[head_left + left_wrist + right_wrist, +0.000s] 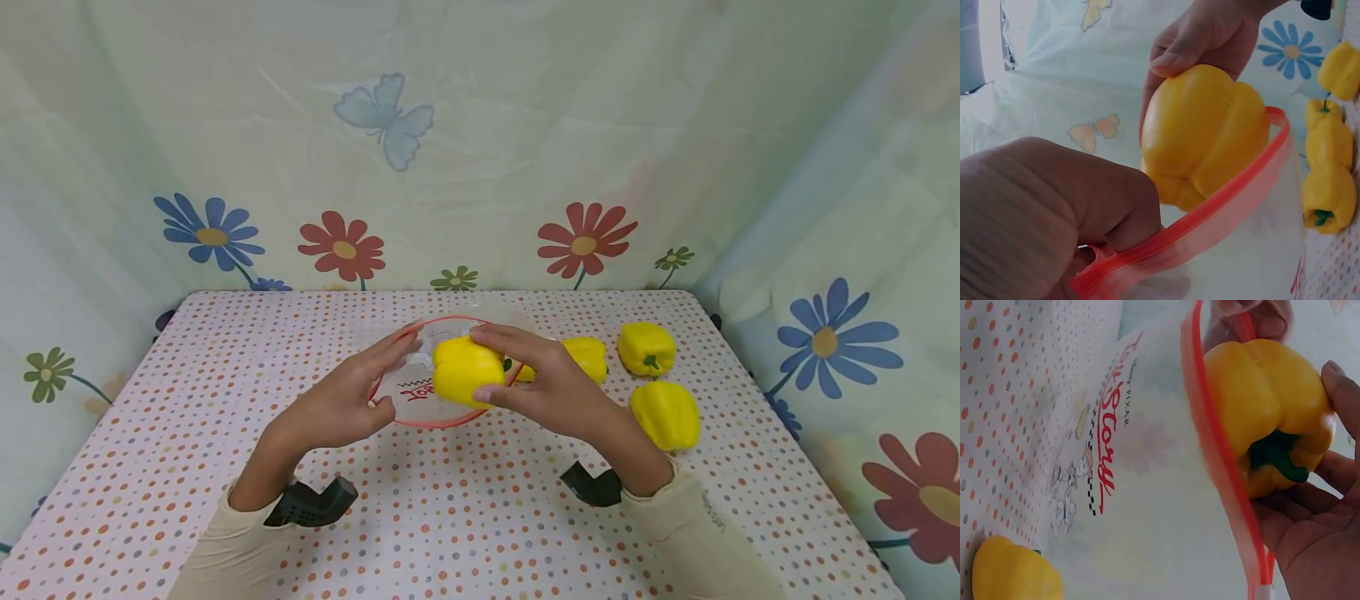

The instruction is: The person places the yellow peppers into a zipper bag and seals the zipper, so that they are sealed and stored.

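A clear plastic zip bag (1135, 487) with red printing stands upright, its red-edged mouth (1210, 209) spread open. My left hand (337, 404) grips that red edge, with the fingers partly hidden behind it in the left wrist view. In my right hand (551, 383) I hold a yellow bell pepper (1266, 394), thumb on one side and fingers around the other. Its green stem (1275, 456) points back toward the right palm. The pepper sits right at the bag's mouth, and the red edge overlaps part of it in both wrist views.
More yellow bell peppers lie on the dotted tabletop (450, 517) to the right: one (585, 357) partly behind my right hand, one (647, 348) farther back, another (665, 415) nearer my forearm. A flowered curtain (480, 167) hangs behind the table and along both sides.
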{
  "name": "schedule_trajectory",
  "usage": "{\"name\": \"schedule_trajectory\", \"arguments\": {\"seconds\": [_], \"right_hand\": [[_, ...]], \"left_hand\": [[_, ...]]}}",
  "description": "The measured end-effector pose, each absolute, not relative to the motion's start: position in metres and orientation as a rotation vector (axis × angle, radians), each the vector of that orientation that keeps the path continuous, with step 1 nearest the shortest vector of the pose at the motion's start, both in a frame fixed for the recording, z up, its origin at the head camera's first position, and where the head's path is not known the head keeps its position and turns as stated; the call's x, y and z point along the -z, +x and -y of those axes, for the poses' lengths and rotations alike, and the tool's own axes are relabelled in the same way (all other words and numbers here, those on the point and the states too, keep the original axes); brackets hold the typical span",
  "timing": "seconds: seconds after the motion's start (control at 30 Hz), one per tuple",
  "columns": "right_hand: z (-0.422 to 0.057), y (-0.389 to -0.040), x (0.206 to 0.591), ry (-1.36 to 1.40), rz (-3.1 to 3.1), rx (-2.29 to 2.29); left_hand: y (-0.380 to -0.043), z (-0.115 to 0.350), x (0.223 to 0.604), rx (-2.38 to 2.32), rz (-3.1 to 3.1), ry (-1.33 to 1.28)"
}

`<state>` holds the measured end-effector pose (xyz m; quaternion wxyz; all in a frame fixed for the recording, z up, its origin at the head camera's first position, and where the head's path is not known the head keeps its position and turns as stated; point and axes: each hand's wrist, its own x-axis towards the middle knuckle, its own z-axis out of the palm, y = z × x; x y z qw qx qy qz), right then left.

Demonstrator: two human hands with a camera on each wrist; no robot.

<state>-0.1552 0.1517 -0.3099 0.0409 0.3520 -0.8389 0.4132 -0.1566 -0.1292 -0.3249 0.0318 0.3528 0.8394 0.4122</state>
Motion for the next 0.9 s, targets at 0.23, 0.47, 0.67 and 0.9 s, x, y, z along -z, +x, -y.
{"name": "schedule_trajectory", "arguments": {"seconds": [0.23, 0.47, 0.67, 0.9], "right_hand": [[-0.145, -0.159, 0.315, 1.016, 2.586, -1.11], [-0.142, -0.163, 0.316, 0.827, 2.609, -1.075], [-0.139, -0.164, 0.321, 0.687, 2.642, -1.103], [-0.138, -0.165, 0.323, 0.611, 2.655, -1.033]], "left_hand": [[-0.157, 0.13, 0.325, -1.233, -2.608, 1.125], [-0.157, 0.129, 0.326, -1.23, -2.593, 1.131], [-0.157, 0.127, 0.329, -1.239, -2.582, 1.14], [-0.158, 0.127, 0.329, -1.237, -2.601, 1.169]]}}
